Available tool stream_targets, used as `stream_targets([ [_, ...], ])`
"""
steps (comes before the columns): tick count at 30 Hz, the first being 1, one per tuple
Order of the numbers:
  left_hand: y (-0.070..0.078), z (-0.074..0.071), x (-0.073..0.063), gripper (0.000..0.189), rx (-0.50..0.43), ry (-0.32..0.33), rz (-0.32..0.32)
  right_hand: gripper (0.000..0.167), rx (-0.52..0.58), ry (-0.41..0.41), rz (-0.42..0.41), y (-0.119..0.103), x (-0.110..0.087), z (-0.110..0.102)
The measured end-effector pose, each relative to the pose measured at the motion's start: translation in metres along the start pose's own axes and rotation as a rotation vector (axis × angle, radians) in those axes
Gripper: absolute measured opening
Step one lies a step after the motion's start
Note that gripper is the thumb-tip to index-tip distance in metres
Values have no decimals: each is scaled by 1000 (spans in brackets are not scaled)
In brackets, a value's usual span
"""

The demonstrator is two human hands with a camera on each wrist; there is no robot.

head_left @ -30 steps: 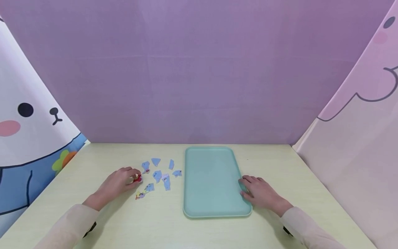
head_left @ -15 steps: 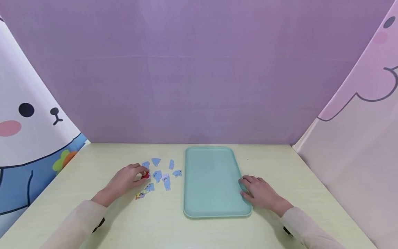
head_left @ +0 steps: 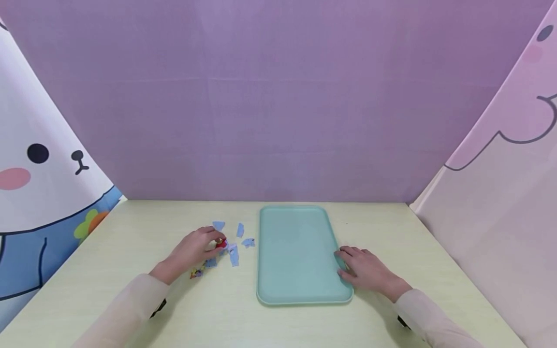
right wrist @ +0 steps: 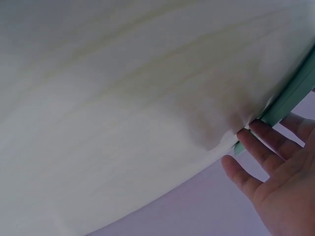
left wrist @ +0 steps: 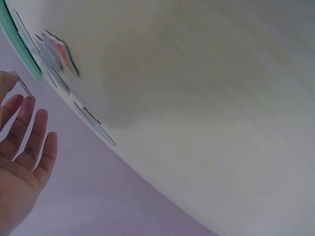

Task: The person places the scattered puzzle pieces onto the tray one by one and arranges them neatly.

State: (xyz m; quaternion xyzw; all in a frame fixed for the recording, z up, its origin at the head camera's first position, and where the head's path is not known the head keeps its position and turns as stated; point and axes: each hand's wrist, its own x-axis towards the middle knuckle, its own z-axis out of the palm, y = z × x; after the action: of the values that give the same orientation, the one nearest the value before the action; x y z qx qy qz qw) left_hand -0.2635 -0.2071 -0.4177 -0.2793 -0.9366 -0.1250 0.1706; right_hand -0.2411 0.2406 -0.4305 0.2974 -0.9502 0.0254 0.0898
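The tray point(head_left: 300, 256) looked to me like smooth plastic, more matt than shiny. The tabletop point(head_left: 217, 309) had a faint wood grain and a sleek, slightly reflective finish. The flat pieces point(head_left: 234, 256) seemed to be thin printed card. The purple backdrop point(head_left: 278, 106) was matt cloth, lightly creased; the sleeves point(head_left: 135, 302), plain matt fabric.

On the table point(head_left: 226, 314), loose pieces point(head_left: 234, 256) lie left of the tray point(head_left: 300, 256); right hand point(head_left: 364, 269) at tray's right edge, left hand point(head_left: 193, 251) with held piece point(head_left: 221, 243) apparently above the loose ones, backdrop point(head_left: 278, 106) beyond.
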Motion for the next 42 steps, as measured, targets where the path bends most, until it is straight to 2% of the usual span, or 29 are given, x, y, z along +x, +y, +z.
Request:
stream_targets([
  [8,13,4,14,24,-4,1,27,46,4,8,-7,0,0,0],
  [14,17,11,24,21,-23,28,96,45,-2,19,-11,-2,0,-1],
  [17,21,13,30,20,-4,32,110,45,-3,14,-10,-3,-1,-1],
  [28,32,27,55,20,37,29,110,45,-1,17,-4,-4,-2,0],
  [36,41,37,74,16,66,11,68,45,-8,10,6,-4,-2,0],
  [42,46,41,84,18,46,10,45,45,-10,14,3,-5,-1,-1],
])
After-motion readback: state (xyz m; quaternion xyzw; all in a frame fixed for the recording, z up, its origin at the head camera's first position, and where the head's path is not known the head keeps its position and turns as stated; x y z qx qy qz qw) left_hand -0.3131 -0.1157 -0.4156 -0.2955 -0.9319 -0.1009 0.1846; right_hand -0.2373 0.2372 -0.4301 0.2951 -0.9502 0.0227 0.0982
